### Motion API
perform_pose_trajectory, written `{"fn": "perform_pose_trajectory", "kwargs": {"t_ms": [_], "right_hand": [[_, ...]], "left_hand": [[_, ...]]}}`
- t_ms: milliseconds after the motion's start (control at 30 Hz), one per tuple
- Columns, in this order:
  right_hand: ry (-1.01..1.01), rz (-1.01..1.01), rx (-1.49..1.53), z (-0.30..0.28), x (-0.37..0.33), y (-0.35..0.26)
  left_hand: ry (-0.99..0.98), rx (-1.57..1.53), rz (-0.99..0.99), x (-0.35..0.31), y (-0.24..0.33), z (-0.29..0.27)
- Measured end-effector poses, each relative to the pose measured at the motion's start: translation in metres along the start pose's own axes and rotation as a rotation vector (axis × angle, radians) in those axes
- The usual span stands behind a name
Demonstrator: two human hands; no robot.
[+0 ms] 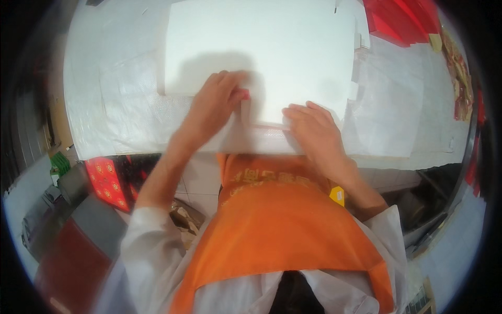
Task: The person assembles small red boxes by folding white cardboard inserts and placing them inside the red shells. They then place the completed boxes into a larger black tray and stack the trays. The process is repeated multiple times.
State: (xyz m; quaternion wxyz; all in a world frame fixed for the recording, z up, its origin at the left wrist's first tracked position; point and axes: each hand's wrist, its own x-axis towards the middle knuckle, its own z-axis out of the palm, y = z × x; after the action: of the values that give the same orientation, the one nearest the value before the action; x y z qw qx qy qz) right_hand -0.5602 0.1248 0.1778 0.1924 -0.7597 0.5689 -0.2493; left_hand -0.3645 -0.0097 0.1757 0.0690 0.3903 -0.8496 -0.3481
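Observation:
A large white sheet [293,57], stiff like card, lies in front of me with its near edge toward my body. My left hand [217,102] is at that edge, with thumb and fingers pinched together. A small red piece [246,94] shows at its fingertips, and a narrow upright fold or flap [246,112] of the sheet is just below it. The fingertips are slightly blurred. My right hand [314,125] rests on the sheet near its right front edge, fingers stretched out flat and holding nothing.
White plastic wrapping [120,99] covers the table under the sheet. Red folded card pieces [402,21] lie at the far right, beside a gold and red strip [457,73]. A red patterned box [107,180] stands below the table's left front edge. I wear an orange apron [287,225].

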Motion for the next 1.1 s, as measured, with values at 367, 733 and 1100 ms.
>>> {"fn": "perform_pose_trajectory", "kwargs": {"t_ms": [367, 733, 1100], "right_hand": [[0.069, -0.017, 0.024, 0.009, -0.021, -0.009], [0.094, 0.138, -0.163, -0.026, -0.053, 0.016], [-0.156, 0.297, 0.047, -0.062, -0.022, 0.032]], "left_hand": [[-0.021, 0.254, 0.406, -0.052, 0.040, 0.012], [0.311, 0.572, 0.679, -0.041, 0.033, 0.061], [0.198, 0.524, 0.760, -0.035, 0.028, 0.057]]}}
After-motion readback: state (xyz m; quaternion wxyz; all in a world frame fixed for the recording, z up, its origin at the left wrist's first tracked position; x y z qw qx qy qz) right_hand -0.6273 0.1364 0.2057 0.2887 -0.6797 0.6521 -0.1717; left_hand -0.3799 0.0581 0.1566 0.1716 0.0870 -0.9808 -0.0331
